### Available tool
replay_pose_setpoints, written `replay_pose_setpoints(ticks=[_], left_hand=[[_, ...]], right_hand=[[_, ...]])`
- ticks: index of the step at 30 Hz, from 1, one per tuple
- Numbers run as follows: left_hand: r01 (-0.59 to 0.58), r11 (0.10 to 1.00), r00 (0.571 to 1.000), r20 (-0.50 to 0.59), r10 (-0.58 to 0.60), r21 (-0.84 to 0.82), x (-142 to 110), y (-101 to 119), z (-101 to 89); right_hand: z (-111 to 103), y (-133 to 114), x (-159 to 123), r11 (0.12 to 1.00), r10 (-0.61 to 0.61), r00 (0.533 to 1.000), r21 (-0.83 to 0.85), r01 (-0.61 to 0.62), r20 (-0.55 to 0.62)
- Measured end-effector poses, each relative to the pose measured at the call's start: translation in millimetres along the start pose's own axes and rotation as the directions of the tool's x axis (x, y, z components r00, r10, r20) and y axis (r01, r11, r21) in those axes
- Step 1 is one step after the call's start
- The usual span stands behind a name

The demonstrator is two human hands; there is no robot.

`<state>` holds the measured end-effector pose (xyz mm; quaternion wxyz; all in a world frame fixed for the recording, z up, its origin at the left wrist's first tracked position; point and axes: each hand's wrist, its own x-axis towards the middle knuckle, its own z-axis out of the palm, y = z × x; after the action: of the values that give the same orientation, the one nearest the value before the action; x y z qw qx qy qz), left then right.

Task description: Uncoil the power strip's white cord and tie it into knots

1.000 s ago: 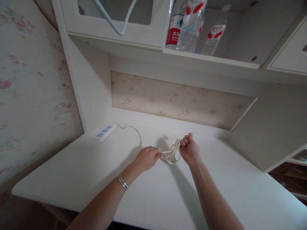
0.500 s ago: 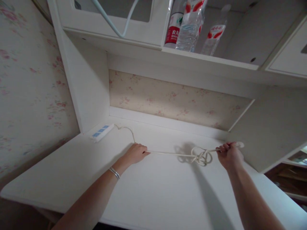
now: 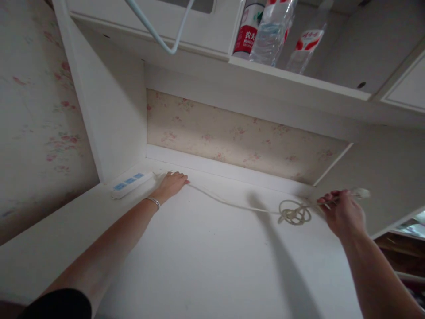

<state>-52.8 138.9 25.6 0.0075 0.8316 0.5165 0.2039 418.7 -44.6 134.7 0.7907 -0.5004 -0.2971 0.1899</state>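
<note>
A white power strip (image 3: 132,184) with blue socket faces lies on the desk at the left. Just right of it, my left hand (image 3: 172,184) is closed over its white power cord (image 3: 229,203) near the strip's end, low over the desktop. The cord runs slack to the right into a loose knotted tangle of loops (image 3: 294,213). Beyond the tangle, my right hand (image 3: 343,210) grips the cord close to the plug (image 3: 361,192), which pokes out past the hand on the right. My right fingers are curled tightly round the cord.
The white desk (image 3: 206,266) has an upright side panel (image 3: 113,102) at the left and another (image 3: 381,164) at the right. Overhead, a shelf (image 3: 299,82) holds plastic bottles (image 3: 272,37). A pale blue bent rod or tube (image 3: 156,33) hangs at the upper left.
My left hand has moved left and back along the cord, towards the power strip. My right hand has shifted right with the plug end, and the tangle followed. The middle stretch has gone slack.
</note>
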Motion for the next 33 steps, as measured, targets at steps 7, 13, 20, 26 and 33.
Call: replay_pose_setpoints(ticks=[7,13,20,26,33], left_hand=[[0.141,0.981,0.988,-0.046,-0.148,-0.135,25,28,-9.7],[0.234,0.815,0.963,0.012,-0.268,-0.53,35,67,-30.2],[0.151,0.407,0.987,0.163,-0.005,-0.901,-12,110,-37.3],[-0.02,0.505,0.995,-0.068,-0.076,-0.863,-45,125,-28.6],[-0.076,0.692,0.972,-0.208,-0.109,-0.718,-59,125,-26.3]], right_hand=[[90,13,-83,0.95,0.261,0.795,-0.29,-0.112,0.548],[174,18,-140,0.946,0.312,0.643,-0.29,-0.144,0.7],[231,38,-152,0.967,0.207,0.675,-0.251,-0.034,0.708],[242,50,-139,0.799,0.074,0.716,-0.471,0.374,0.694],[225,62,-137,0.542,0.03,0.752,-0.643,0.542,0.659]])
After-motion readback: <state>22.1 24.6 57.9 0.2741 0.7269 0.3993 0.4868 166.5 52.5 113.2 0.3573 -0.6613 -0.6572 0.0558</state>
